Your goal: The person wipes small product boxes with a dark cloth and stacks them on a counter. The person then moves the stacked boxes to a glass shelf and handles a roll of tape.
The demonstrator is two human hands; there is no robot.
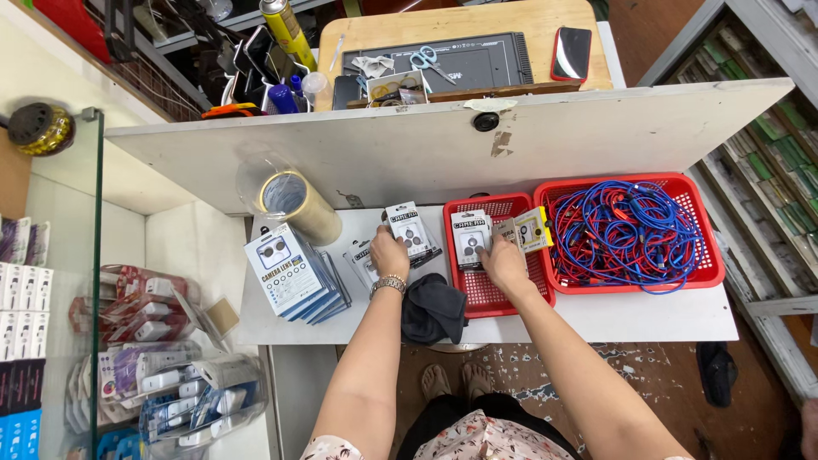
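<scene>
My left hand (388,254) wears a metal bracelet and grips a small clear packet of lens protectors (408,228) above the white table (648,313). My right hand (504,260) reaches into a small red basket (482,290) and rests on similar packets (470,237), with another packet (532,228) leaning at the basket's right rim. A few more flat packets (360,257) lie on the table under my left hand.
A stack of white and blue boxes (290,271) sits at the table's left, beside a roll of clear tape (298,203). A larger red basket (711,264) holds tangled blue and red cables (626,232). A dark cloth (433,310) lies at the front edge. A glass cabinet of packaged goods (145,358) stands left.
</scene>
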